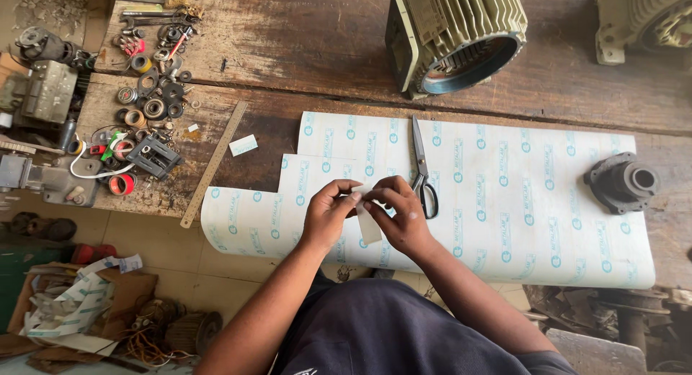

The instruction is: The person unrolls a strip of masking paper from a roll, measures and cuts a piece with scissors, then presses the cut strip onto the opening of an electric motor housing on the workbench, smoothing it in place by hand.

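Observation:
My left hand (328, 211) and my right hand (402, 213) meet over a large white sheet of insulation paper (504, 202) spread on the wooden workbench (303, 36). Both pinch a small white paper strip (368, 225) between thumbs and fingertips; the strip hangs down between them. Black-handled scissors (422, 170) lie on the sheet just right of my right hand, blades pointing away from me.
A steel ruler (214, 164) lies diagonally left of the sheet, near a small paper offcut (244, 145). Bearings, washers and tools (148, 94) crowd the bench's left end. A motor housing (454, 36) stands at the back; a dark metal end cover (622, 182) rests on the sheet's right side.

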The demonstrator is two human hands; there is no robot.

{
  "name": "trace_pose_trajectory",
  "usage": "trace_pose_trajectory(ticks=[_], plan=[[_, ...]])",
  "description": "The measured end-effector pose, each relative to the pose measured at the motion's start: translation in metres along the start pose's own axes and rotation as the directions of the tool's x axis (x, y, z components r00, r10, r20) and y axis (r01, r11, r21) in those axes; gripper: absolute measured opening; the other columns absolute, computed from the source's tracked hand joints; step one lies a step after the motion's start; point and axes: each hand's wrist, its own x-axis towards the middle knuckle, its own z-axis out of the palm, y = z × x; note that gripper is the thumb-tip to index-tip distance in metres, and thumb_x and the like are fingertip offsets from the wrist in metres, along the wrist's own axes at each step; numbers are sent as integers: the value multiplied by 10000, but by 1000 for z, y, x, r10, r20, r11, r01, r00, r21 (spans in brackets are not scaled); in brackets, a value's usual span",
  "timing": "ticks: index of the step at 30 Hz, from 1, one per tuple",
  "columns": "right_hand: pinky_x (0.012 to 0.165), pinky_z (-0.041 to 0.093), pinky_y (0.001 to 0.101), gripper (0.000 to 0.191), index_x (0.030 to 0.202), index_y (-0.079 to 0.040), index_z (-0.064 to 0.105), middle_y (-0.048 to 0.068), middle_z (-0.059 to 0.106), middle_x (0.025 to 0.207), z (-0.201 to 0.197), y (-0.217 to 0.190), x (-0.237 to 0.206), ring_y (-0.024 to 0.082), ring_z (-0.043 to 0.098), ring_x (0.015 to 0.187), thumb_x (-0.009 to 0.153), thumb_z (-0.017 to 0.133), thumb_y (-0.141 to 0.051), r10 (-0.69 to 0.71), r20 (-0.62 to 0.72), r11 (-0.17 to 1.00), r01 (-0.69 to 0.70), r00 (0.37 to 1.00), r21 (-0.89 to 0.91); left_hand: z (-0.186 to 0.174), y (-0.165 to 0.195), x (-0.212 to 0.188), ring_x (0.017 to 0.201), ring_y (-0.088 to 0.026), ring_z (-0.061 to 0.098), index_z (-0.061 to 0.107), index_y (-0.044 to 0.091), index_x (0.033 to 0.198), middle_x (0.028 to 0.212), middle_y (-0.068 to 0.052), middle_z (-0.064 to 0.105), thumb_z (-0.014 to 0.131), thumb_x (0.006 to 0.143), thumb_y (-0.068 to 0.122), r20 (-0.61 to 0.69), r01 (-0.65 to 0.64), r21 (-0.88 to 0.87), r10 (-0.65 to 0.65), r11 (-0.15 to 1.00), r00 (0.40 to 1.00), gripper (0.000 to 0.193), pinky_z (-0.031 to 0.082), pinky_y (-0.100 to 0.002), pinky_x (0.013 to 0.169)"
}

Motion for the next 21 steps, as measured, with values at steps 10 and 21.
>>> trace_pose_trajectory(ticks=[10,21], plan=[[729,483,250,111,1024,-9,618,32,640,935,14,45,-7,80,583,827,944,686,27,400,85,663,-352,912,660,15,16,-8,823,-73,657,670,41,1096,949,-5,696,647,966,72,-21,-19,58,21,998,1000,136,598,-280,723],[673,494,259,79,978,-33,623,15,642,859,52,21,19,85,585,755,910,661,-20,490,85,681,-442,868,584,-32,30,9,739,-59,589,709,43,993,838,4,662,659,952,59,-1,-13,87,13,996,1000,66,495,-240,648]])
